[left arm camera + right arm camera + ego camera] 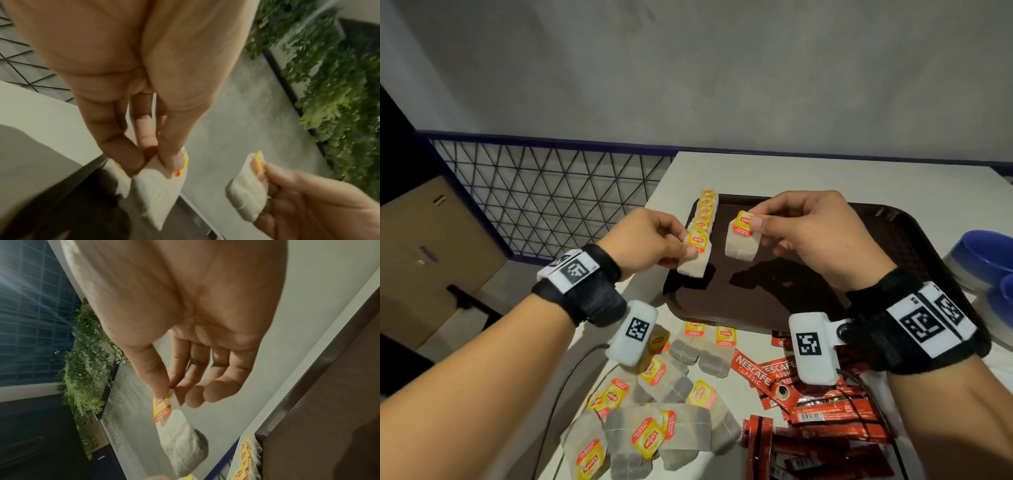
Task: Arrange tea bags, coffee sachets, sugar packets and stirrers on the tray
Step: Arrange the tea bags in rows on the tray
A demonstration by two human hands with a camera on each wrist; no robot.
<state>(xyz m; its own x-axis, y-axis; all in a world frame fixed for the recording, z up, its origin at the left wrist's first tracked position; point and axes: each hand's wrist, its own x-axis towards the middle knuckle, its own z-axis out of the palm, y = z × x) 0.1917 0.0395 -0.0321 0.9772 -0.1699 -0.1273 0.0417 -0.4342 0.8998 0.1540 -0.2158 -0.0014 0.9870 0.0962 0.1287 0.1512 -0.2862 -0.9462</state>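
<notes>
At the centre of the head view, the left hand point(650, 240) pinches a tea bag point(695, 255) by its top, thumb on the yellow tag; its grip is closed on that bag, which hangs over the left edge of the brown tray point(893, 233). The right hand point(811, 236) holds a second tea bag point(741, 240) between thumb and forefinger, above the tray's upper middle; its other fingers stay loosely curled. A row of tea bags point(705, 212) lies along the tray's left rim, overlapping, so their count is hard to make out, and the left hand covers the nearest end of it. On the bench point(756, 171), at the lower centre of the frame, loose tea bags point(654, 435) lie in a heap, partly hidden behind the wrist cameras. Red coffee sachets point(825, 411) lie at the lower right, some cut off by the bottom edge. Blue bowls point(986, 253) at the right edge are only partly in frame. The left wrist view is blurred.
</notes>
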